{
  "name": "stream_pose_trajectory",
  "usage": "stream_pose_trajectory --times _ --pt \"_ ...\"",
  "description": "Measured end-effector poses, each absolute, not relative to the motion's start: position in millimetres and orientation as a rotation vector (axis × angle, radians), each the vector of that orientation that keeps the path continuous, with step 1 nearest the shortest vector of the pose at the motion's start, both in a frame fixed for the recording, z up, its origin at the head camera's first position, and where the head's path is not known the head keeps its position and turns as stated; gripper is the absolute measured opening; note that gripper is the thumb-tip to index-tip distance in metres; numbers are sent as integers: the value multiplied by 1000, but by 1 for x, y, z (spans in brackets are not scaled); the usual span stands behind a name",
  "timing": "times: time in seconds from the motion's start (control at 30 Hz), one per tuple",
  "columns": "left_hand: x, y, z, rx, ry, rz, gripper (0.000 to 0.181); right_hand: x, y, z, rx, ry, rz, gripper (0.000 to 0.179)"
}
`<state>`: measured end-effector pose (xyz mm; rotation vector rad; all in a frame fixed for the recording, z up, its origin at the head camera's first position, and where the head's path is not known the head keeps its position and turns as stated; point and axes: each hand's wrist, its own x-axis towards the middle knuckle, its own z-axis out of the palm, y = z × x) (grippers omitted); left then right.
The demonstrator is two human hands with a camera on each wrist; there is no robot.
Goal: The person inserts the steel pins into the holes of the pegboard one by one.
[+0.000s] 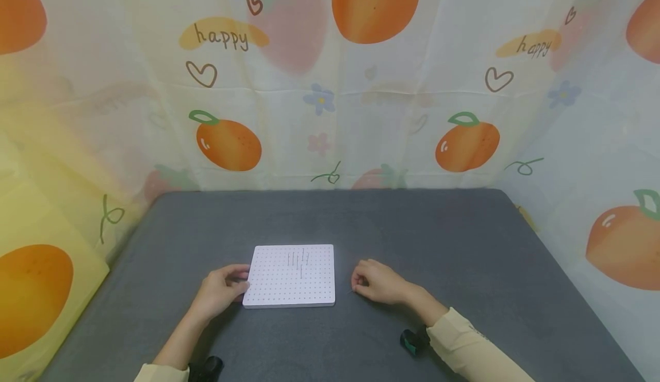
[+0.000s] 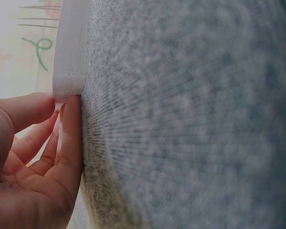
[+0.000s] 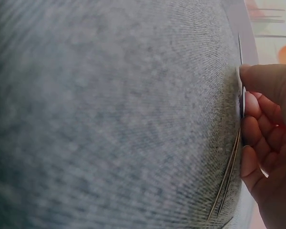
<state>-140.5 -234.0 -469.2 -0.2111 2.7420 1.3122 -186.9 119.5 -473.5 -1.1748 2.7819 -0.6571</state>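
A white perforated board (image 1: 289,290) lies on the grey table, with several thin needle-like pins (image 1: 297,260) standing in its holes. My left hand (image 1: 219,291) pinches the board's left edge, thumb at the upper edge and fingers low against the table, as the left wrist view shows. To the right of the board and apart from it, my right hand (image 1: 380,282) is low over the table. Between its thumb and fingertips it pinches a thin needle-like pin (image 3: 240,50). More thin pins (image 3: 224,179) show below its curled fingers; whether it holds them, I cannot tell.
The grey cloth-covered table (image 1: 438,233) reaches back to a hanging curtain (image 1: 381,136) printed with fruit. Dark wrist devices (image 1: 414,342) sit at both forearms. A yellow patterned cloth (image 1: 31,216) hangs along the left side.
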Motion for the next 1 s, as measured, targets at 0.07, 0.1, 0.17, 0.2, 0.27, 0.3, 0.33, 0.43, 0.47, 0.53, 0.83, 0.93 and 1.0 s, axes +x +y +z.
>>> stream_pose_trajectory --times 0.07,0.1,0.17,0.2,0.27,0.3,0.33,0.43,0.47,0.53,0.83,0.93,1.0 --pt "-141 -234 -469 -208 2745 1306 42 -187 119 -474 -1167 2787 -662 8" --pt "-141 -234 -469 -206 2746 1305 42 -188 119 -474 -1163 2791 -663 7" --pt "-141 -234 -469 -206 2748 1306 42 -189 120 -474 -1151 2798 -668 5" --pt "-141 -234 -469 -208 2748 1307 42 -189 119 -475 -1145 2797 -677 5" --pt "-141 -234 -469 -208 2747 1310 42 -190 119 -475 -1118 2798 -690 4" --pt "-141 -234 -469 -209 2746 1312 42 -191 119 -475 -1103 2798 -697 3" --pt "-141 -234 -468 -210 2745 1314 42 -191 119 -475 -1086 2798 -705 3" --pt "-140 -234 -468 -208 2745 1313 42 -191 118 -473 -1040 2803 -728 4" --pt "-140 -234 -468 -209 2744 1312 42 -191 117 -472 -1030 2804 -739 4" --pt "-140 -234 -468 -208 2744 1313 42 -191 116 -471 -1020 2806 -761 5" --pt "-140 -233 -469 -219 2730 1333 42 -192 107 -467 -1020 2824 -933 3" --pt "-140 -233 -469 -222 2735 1330 42 -192 103 -464 -979 2810 -999 3" --pt "-140 -233 -468 -222 2736 1332 42 -192 100 -462 -943 2791 -1044 5"
